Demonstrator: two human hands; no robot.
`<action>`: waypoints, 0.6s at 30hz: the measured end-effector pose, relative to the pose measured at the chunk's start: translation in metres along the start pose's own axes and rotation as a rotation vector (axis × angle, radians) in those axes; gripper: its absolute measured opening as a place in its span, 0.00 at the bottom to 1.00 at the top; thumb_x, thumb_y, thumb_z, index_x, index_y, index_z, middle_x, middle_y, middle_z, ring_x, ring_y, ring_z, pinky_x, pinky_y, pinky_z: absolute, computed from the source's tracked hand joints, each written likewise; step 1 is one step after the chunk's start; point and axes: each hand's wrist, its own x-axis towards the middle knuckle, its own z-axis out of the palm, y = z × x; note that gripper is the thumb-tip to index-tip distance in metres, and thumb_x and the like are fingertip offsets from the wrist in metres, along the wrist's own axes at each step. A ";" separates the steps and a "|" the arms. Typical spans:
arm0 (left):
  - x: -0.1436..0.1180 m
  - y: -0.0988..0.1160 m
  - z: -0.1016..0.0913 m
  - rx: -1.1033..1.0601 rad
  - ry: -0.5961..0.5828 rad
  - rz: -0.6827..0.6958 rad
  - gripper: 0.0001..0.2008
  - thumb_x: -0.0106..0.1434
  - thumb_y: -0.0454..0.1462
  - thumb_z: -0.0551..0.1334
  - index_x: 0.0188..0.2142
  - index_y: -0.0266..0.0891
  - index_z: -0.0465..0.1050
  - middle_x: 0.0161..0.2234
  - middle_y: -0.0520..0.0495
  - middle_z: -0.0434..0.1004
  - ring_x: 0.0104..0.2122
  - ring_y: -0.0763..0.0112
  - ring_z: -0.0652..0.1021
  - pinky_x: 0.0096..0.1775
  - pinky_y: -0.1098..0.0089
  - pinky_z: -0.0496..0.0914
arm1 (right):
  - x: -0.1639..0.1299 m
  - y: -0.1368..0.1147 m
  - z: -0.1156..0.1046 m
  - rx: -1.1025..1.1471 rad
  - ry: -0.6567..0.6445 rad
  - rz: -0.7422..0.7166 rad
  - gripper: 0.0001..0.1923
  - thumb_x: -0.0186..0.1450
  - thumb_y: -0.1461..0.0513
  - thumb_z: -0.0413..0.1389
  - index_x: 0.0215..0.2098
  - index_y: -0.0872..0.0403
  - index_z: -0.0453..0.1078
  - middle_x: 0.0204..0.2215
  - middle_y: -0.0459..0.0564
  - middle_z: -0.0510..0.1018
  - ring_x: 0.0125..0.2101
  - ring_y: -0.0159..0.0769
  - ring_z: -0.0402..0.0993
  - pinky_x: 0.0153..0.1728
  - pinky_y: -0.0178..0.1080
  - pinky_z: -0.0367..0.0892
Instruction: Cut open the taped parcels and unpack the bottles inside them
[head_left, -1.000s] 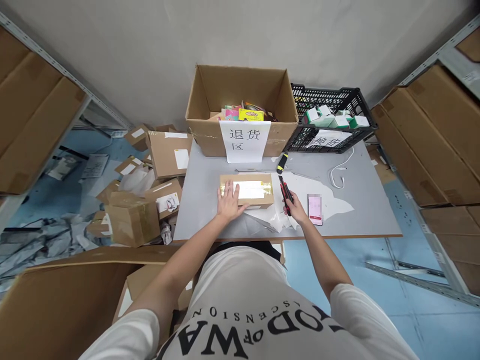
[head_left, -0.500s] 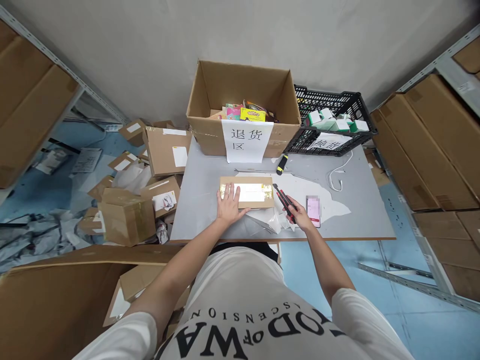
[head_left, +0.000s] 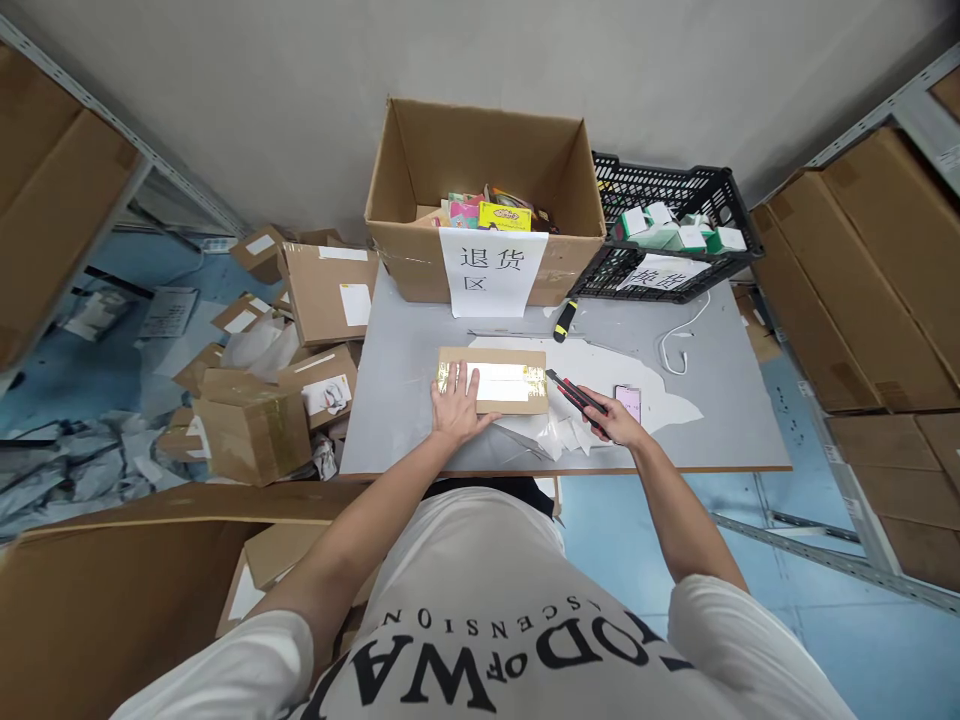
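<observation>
From the head camera, I am pressing my left hand (head_left: 455, 405) flat on the near left corner of a small brown parcel (head_left: 495, 380), fingers spread apart and lying on its top, over the shiny tape and the edge of the white label. The parcel is lying flat on the grey table (head_left: 405, 400), roughly at its middle, just in front of me. My right hand (head_left: 616, 425) is gripping a red and black utility knife (head_left: 576, 397), fingers curled tight around its handle; the knife is pointing toward the parcel's right end, its tip just beside that end, and I cannot tell whether it is touching the cardboard. Under my right hand white paper scraps (head_left: 559, 435) are lying, and a phone (head_left: 628, 400) is sitting just beside that hand. Farther back a yellow and black knife (head_left: 564, 321) is resting on the table, and behind it a big open carton (head_left: 480, 180) with a paper sign is standing next to a black crate (head_left: 664, 235). A white cable (head_left: 679, 345) is curling to the right.
</observation>
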 end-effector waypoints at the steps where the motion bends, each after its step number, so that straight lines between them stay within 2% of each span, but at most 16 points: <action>1: 0.000 0.000 0.000 0.004 -0.003 0.002 0.46 0.58 0.61 0.48 0.66 0.33 0.45 0.67 0.31 0.38 0.66 0.44 0.41 0.57 0.39 0.44 | -0.002 -0.003 -0.002 -0.017 -0.014 0.001 0.36 0.61 0.49 0.55 0.65 0.47 0.53 0.24 0.41 0.68 0.13 0.22 0.56 0.11 0.29 0.52; 8: -0.001 -0.001 0.001 0.011 -0.038 -0.002 0.46 0.58 0.62 0.48 0.66 0.34 0.44 0.67 0.33 0.35 0.66 0.43 0.38 0.56 0.42 0.48 | -0.010 -0.014 -0.009 -0.082 -0.067 0.011 0.36 0.61 0.48 0.55 0.65 0.47 0.53 0.23 0.42 0.67 0.13 0.23 0.56 0.11 0.30 0.52; 13: 0.001 -0.001 0.002 0.006 -0.017 -0.002 0.46 0.59 0.62 0.47 0.66 0.34 0.43 0.67 0.31 0.37 0.66 0.44 0.39 0.55 0.42 0.49 | -0.021 0.001 -0.007 -0.072 -0.091 0.036 0.36 0.61 0.47 0.55 0.65 0.47 0.54 0.23 0.42 0.67 0.13 0.25 0.57 0.12 0.30 0.53; 18: 0.001 0.000 0.000 0.002 -0.022 -0.006 0.46 0.59 0.61 0.47 0.67 0.34 0.42 0.67 0.31 0.37 0.66 0.43 0.39 0.55 0.42 0.49 | -0.036 0.022 0.006 -0.020 -0.064 0.082 0.38 0.61 0.46 0.55 0.65 0.48 0.54 0.21 0.42 0.66 0.14 0.25 0.57 0.12 0.31 0.53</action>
